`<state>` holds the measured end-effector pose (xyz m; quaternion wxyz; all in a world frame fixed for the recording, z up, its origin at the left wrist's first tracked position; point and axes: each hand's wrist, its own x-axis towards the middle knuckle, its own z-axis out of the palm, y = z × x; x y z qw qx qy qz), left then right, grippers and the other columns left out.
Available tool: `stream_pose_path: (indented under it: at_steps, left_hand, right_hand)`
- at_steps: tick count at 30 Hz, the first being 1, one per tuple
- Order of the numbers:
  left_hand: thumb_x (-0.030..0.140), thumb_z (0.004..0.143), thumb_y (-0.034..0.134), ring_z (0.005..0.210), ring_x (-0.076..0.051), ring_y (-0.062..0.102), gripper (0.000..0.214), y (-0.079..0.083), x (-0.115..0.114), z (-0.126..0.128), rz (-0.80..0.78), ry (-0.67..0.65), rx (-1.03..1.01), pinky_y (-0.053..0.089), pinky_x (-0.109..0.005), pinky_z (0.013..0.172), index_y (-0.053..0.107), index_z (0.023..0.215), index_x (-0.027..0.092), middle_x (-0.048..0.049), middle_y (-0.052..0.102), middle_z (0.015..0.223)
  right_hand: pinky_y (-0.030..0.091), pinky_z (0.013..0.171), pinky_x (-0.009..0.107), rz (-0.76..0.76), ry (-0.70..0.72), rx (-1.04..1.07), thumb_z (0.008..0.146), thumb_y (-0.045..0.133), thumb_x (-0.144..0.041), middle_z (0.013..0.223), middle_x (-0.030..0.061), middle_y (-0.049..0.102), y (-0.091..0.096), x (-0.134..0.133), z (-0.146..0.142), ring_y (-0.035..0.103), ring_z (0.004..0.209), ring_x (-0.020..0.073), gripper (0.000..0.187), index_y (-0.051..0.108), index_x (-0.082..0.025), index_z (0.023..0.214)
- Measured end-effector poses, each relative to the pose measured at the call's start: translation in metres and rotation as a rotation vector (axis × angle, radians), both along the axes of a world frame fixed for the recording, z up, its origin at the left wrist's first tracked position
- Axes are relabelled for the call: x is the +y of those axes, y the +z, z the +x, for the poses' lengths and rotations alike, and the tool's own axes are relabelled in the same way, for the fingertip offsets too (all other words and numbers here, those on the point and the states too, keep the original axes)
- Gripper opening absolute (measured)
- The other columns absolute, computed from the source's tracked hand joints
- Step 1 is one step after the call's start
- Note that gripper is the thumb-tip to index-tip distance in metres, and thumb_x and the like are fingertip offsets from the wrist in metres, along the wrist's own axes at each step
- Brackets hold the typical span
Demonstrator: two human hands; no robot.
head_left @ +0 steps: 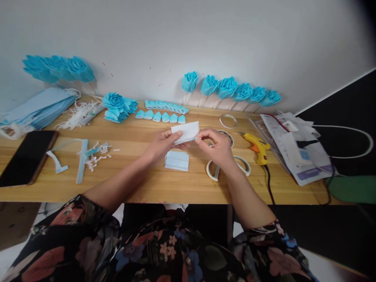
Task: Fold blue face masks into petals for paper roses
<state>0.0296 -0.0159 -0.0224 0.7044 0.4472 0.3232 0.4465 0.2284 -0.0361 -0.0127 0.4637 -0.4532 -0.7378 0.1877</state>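
Both hands hold a small pale blue piece of mask fabric (186,132) just above the wooden table (152,184). My left hand (162,145) pinches its left end with thumb on top. My right hand (216,148) pinches its right end, fingers curled. Right below them lies a folded blue piece (176,160). White-handled scissors (232,165) lie under my right wrist. Folded blue petals (161,116) sit in a row behind the hands.
A yellow glue gun (257,146) and papers (296,149) lie at the right. Blue fabric roses (229,87) lean on the wall; more roses (119,105) and stacked masks (38,109) at the left. A black phone (28,156) and cut strips (85,154) sit front left.
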Motion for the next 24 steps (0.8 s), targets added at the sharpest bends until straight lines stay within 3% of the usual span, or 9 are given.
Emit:
stream_pose_path:
  at_steps: [5, 12, 20, 22, 24]
  left_hand:
    - [0.058, 0.077, 0.074, 0.085, -0.024, 0.073, 0.051, 0.0024, -0.0009, -0.0008, 0.057, -0.044, 0.024, 0.058, -0.036, 0.076, 0.073, 0.098, 0.011, -0.0146, 0.077, 0.096]
    - [0.037, 0.072, 0.082, 0.081, -0.021, 0.071, 0.04, 0.006, -0.0053, 0.0005, 0.119, 0.039, 0.21, 0.058, -0.035, 0.077, 0.073, 0.103, 0.013, -0.0091, 0.077, 0.093]
    - [0.032, 0.074, 0.078, 0.069, -0.018, 0.071, 0.027, -0.0008, -0.0019, 0.0025, 0.111, 0.093, 0.217, 0.059, -0.035, 0.072, 0.073, 0.092, 0.012, -0.0057, 0.076, 0.078]
    - [0.031, 0.074, 0.078, 0.068, -0.018, 0.071, 0.027, -0.0014, -0.0013, 0.0024, 0.113, 0.116, 0.22, 0.059, -0.034, 0.07, 0.072, 0.092, 0.012, -0.0059, 0.076, 0.078]
    - [0.031, 0.075, 0.078, 0.068, -0.018, 0.071, 0.027, -0.0011, -0.0012, 0.0023, 0.121, 0.131, 0.227, 0.059, -0.034, 0.069, 0.072, 0.093, 0.012, -0.0057, 0.076, 0.077]
  right_hand:
    - [0.052, 0.073, 0.032, 0.007, -0.016, -0.027, 0.085, 0.065, -0.022, 0.078, 0.0003, 0.071, -0.0026, 0.0015, 0.0007, 0.066, 0.074, 0.0161, 0.007, 0.065, -0.023, 0.078]
    - [0.053, 0.074, 0.033, 0.004, -0.015, -0.032, 0.085, 0.063, -0.021, 0.08, 0.0004, 0.072, -0.0044, 0.0026, 0.0027, 0.067, 0.077, 0.0171, 0.007, 0.066, -0.024, 0.079]
    - [0.054, 0.078, 0.035, -0.029, 0.0, -0.012, 0.085, 0.066, -0.024, 0.082, 0.001, 0.073, -0.0064, 0.003, 0.0008, 0.068, 0.08, 0.018, 0.006, 0.066, -0.024, 0.078]
    - [0.055, 0.078, 0.034, -0.089, -0.001, 0.031, 0.084, 0.068, -0.027, 0.088, 0.0017, 0.073, -0.0074, 0.0039, 0.0008, 0.068, 0.082, 0.0175, 0.005, 0.068, -0.023, 0.088]
    - [0.057, 0.079, 0.032, -0.164, 0.017, 0.125, 0.083, 0.071, -0.033, 0.098, 0.0029, 0.073, -0.0088, 0.0056, 0.0016, 0.069, 0.09, 0.018, 0.029, 0.066, -0.025, 0.11]
